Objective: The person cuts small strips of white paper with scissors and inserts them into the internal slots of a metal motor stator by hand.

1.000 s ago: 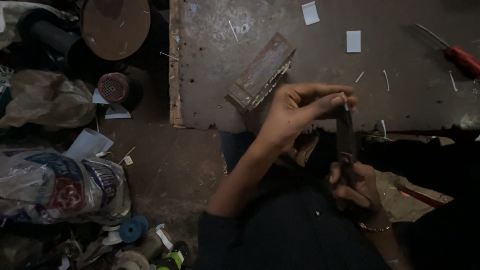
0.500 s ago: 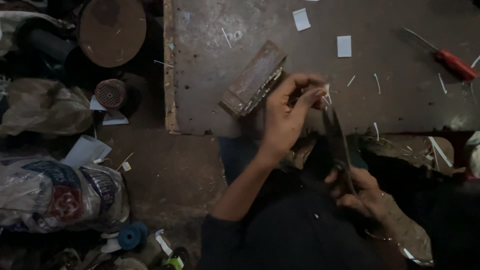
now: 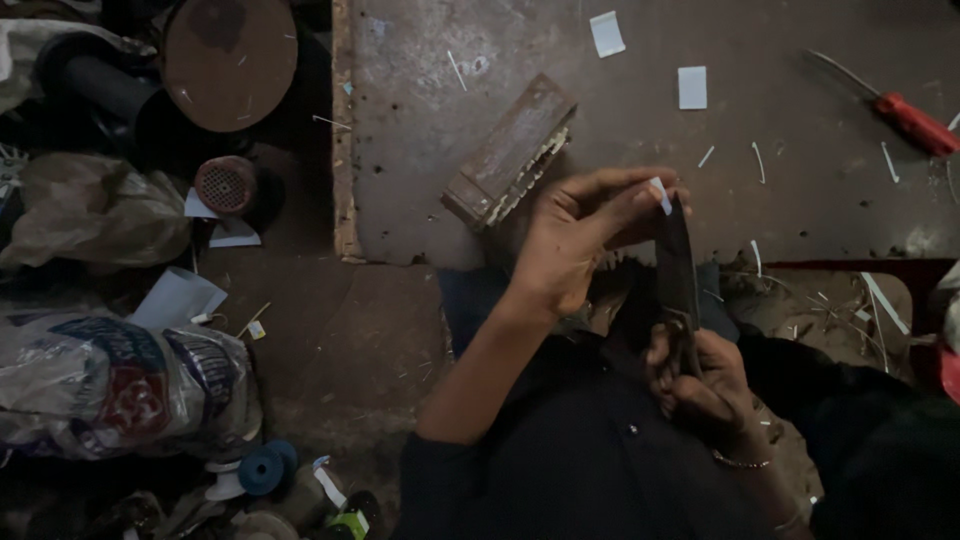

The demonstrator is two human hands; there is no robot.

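Both hands meet over the lap, just near of the worktop [image 3: 620, 130] edge: the left hand [image 3: 585, 240] pinches a small white slip [image 3: 660, 195] between thumb and fingertips, and the right hand [image 3: 705, 375] is closed round the handles of dark scissors [image 3: 678, 275] whose blades point up toward that slip. The blade tips stand right beside the left fingers, touching or nearly so; the light is too dim to tell whether the blades are parted. A slip that small leaves little to hold, so a closing blade could well nick a fingertip, or the paper could twist and drop into the dark lap. Just far-left of the left hand, a worn wooden block [image 3: 512, 150] lies slantwise on the worktop. Farther off lie two white paper squares [image 3: 692, 87] and thin white trimmings, with a red-handled screwdriver [image 3: 905, 115] at the far right. Left of the worktop, the floor holds a round rusty lid [image 3: 230, 60], a printed sack [image 3: 120, 385] and a blue spool [image 3: 265, 468].
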